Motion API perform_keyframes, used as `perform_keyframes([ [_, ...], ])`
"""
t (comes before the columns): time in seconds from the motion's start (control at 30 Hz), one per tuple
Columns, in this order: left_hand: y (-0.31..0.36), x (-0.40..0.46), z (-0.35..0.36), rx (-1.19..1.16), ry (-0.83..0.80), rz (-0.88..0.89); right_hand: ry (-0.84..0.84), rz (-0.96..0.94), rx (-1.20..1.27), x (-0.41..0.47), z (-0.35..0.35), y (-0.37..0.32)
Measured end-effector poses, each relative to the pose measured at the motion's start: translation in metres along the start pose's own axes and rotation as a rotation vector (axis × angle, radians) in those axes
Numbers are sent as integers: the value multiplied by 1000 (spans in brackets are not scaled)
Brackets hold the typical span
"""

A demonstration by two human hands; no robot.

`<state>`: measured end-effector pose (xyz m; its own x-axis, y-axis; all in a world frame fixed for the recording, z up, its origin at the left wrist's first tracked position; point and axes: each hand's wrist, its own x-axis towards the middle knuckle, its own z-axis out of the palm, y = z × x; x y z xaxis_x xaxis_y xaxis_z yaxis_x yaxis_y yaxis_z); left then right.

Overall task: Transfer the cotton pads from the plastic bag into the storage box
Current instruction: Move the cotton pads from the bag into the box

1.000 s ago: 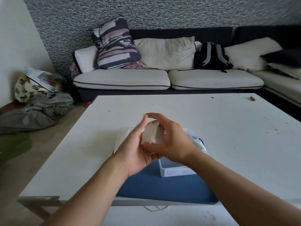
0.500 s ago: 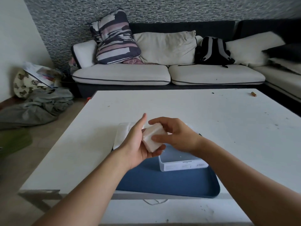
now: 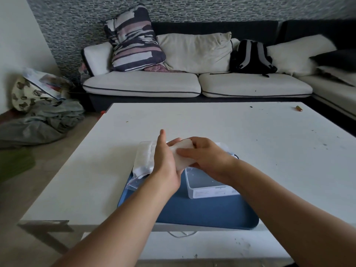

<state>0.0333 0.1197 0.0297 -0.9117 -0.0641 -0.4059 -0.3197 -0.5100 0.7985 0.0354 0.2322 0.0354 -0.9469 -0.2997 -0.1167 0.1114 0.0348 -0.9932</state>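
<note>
A white stack of cotton pads [image 3: 182, 154] is held between both hands above the near middle of the table. My left hand [image 3: 165, 160] presses its palm against the stack's left side. My right hand [image 3: 208, 158] grips the stack from the right, fingers over its top. Just below them a clear storage box [image 3: 210, 186] stands open on a blue mat [image 3: 208, 211]. The plastic bag [image 3: 143, 162], still holding white pads, lies to the left behind my left hand, partly hidden by it.
The white table [image 3: 260, 143] carries a small orange object [image 3: 299, 108] at its far right. Beyond it stands a sofa [image 3: 192, 83] with cushions and a black backpack [image 3: 251, 56]. Clothes and bags [image 3: 38, 112] lie on the floor at left.
Both hands have lowered the stack of pads toward the box, and my right hand's fingers have shifted over the stack's top. The view has tilted slightly.
</note>
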Motion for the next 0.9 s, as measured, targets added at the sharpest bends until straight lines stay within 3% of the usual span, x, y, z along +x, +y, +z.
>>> perform_keyframes([
  [0.1,-4,5,3,47,-34,-43,24,51,-64,-1,-15,0],
  [0.17,-7,11,4,164,-14,10,262,103,-174,5,-36,-2],
  [0.27,-13,19,-4,796,-54,384,585,243,-587,6,-79,0],
  [0.33,-17,23,-12,1178,-189,566,580,354,-747,8,-92,8],
  [0.43,-26,27,-21,1496,-360,636,508,450,-846,19,-93,24],
  [0.6,-34,26,-22,1643,-515,602,570,403,-1044,27,-89,39],
  [0.9,-38,27,-29,1788,-607,553,651,320,-1153,31,-92,61],
])
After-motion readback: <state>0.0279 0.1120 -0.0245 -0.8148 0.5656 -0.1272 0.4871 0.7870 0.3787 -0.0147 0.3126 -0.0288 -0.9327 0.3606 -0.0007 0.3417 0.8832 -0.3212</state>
